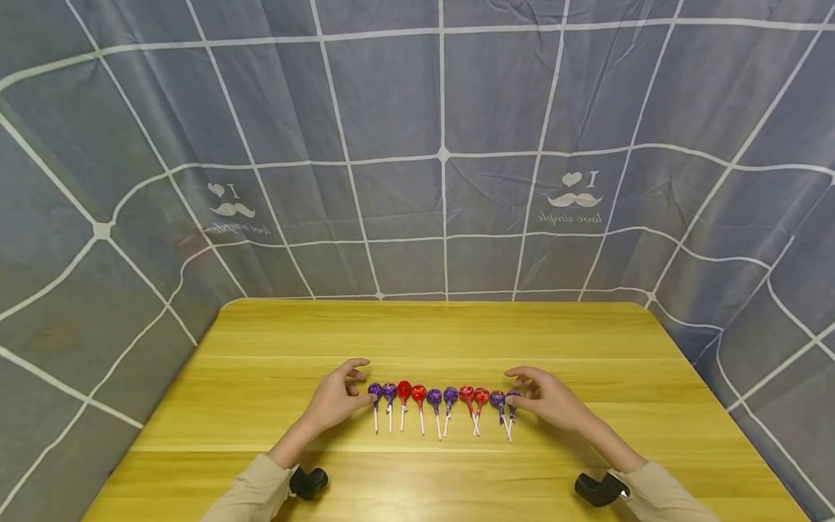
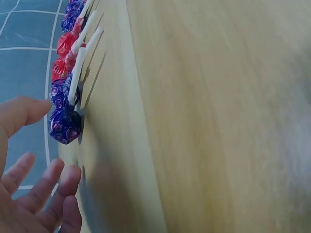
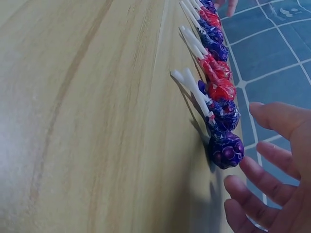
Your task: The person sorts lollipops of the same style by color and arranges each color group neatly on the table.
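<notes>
Several wrapped lollipops lie in a side-by-side row on the wooden table, purple and red pairs alternating, white sticks toward me. At the row's left end is a purple lollipop; my left hand is beside it, fingers loosely spread, holding nothing. My right hand hovers around the right-end purple lollipop, fingers relaxed and parted; whether a fingertip touches it, I cannot tell. A red lollipop pair near the right has crossed sticks, as does the purple pair at that end.
A grey curtain with white grid lines hangs behind the table and along both sides. Black wrist devices sit at the cuffs of both beige sleeves.
</notes>
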`<state>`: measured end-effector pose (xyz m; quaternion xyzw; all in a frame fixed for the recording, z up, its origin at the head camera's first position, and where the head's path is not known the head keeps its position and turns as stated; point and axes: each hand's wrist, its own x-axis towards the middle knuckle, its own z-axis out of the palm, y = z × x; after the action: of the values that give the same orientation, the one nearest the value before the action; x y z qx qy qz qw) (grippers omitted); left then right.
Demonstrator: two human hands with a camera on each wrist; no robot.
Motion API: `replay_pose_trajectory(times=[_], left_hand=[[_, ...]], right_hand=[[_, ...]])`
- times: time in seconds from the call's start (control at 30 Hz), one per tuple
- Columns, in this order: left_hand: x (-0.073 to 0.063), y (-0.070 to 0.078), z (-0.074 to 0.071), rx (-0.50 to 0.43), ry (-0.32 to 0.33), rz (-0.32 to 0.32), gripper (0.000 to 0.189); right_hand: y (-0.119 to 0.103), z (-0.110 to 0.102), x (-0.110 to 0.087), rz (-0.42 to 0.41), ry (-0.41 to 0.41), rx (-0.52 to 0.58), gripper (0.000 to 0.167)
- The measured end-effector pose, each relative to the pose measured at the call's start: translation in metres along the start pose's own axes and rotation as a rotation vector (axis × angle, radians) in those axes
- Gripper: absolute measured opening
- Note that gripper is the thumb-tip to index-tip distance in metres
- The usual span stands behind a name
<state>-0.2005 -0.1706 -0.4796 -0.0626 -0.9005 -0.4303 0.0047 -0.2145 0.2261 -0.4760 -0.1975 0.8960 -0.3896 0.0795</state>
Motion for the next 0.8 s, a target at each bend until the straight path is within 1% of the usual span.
replay_pose_trajectory(times=[0.13, 0.27, 0.4, 0.5, 0.6, 0.8], left_hand=[[0.000, 0.000, 0.003, -0.052, -0.018, -0.002, 0.056], [0.001, 0.000, 0.005, -0.058, -0.024, -0.006, 0.053], [0.003, -0.001, 0.006, -0.053, -0.023, -0.011, 0.051], [0.002, -0.002, 0.006, -0.048, -0.024, -0.007, 0.050], [0.002, -0.003, 0.007, -0.039, -0.030, 0.005, 0.047], [0.000, -0.005, 0.009, -0.007, -0.046, 0.041, 0.033]], right_hand=[[0.002, 0.001, -0.001, -0.017, -0.010, 0.011, 0.046], [0.006, 0.001, -0.001, -0.003, 0.003, -0.002, 0.043], [0.009, 0.002, 0.000, -0.001, 0.018, -0.012, 0.040], [0.010, 0.003, 0.000, -0.009, 0.015, -0.020, 0.037], [0.012, 0.003, 0.000, 0.001, 0.011, -0.041, 0.035], [0.013, 0.004, -0.003, 0.019, 0.013, -0.082, 0.032]])
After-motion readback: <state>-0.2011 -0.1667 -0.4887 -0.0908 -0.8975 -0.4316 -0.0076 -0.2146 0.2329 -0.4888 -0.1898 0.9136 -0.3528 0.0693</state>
